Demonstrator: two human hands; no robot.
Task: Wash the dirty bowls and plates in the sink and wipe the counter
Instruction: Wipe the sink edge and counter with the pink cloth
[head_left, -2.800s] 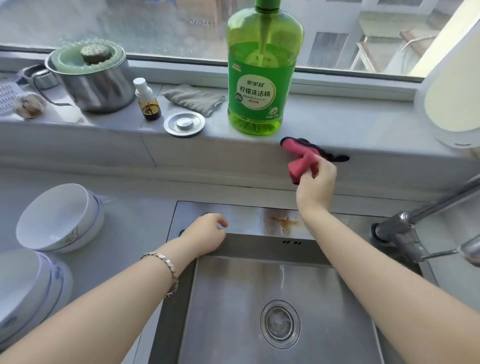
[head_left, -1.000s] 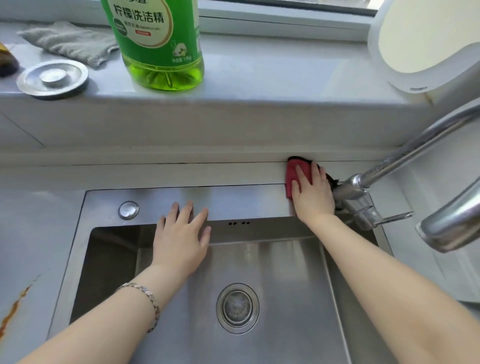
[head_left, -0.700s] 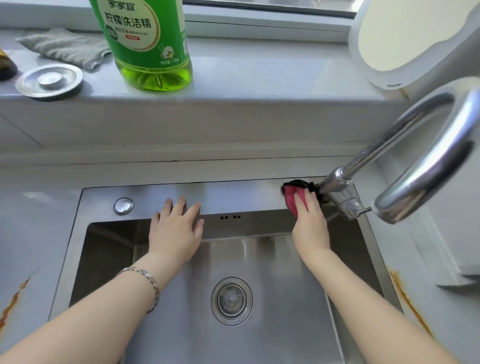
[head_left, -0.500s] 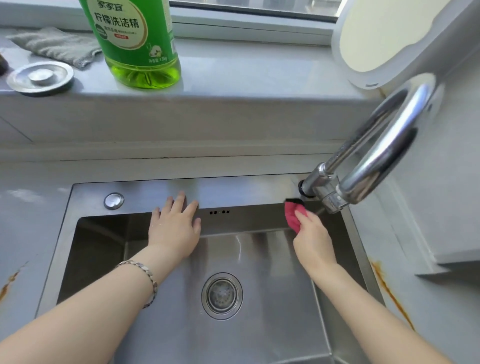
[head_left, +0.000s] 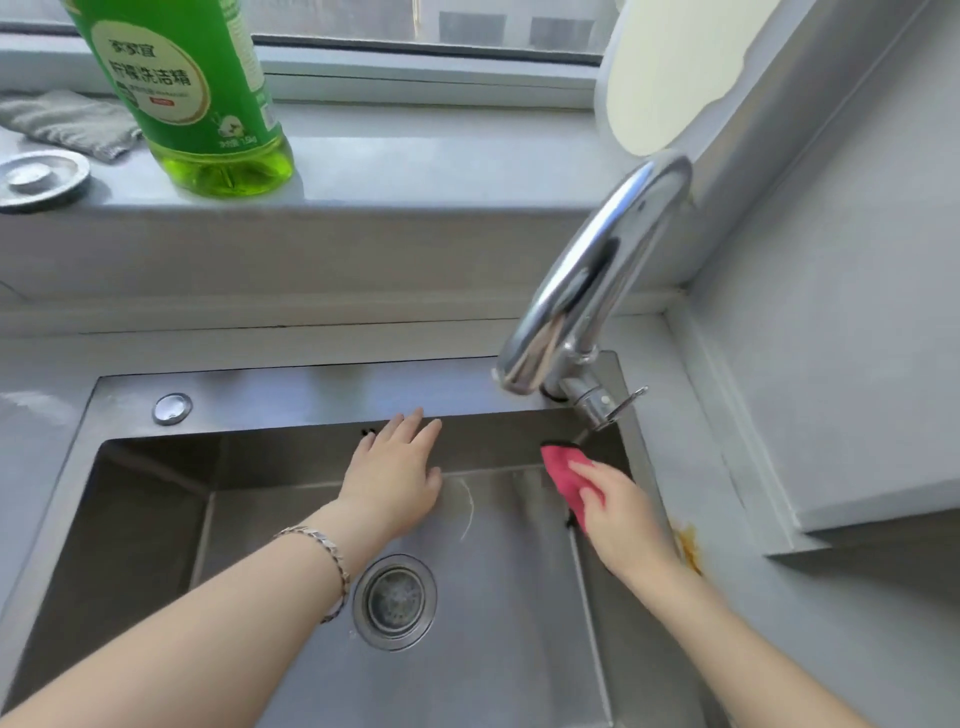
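Visibly, green liquid is held in the bottle (head_left: 192, 104); within the sink (head_left: 291, 395), left grip (head_left: 395, 483) is spread empty, cloth (head_left: 563, 470) pressed under flat right grip (head_left: 623, 514).

pink cloth (head_left: 562, 474), green bottle (head_left: 197, 98) — steel-grey sink (head_left: 311, 395)

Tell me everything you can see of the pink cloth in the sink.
The cloth is a small pink-red rag with a black-looking edge showing at its top and lower end. It looks soft and lies flat against the inner wall of the sink near the rear right corner, just below the base of the faucet. The right hand covers much of it, laid flat on it and pressing it to the steel. Whether it is wet cannot be told.
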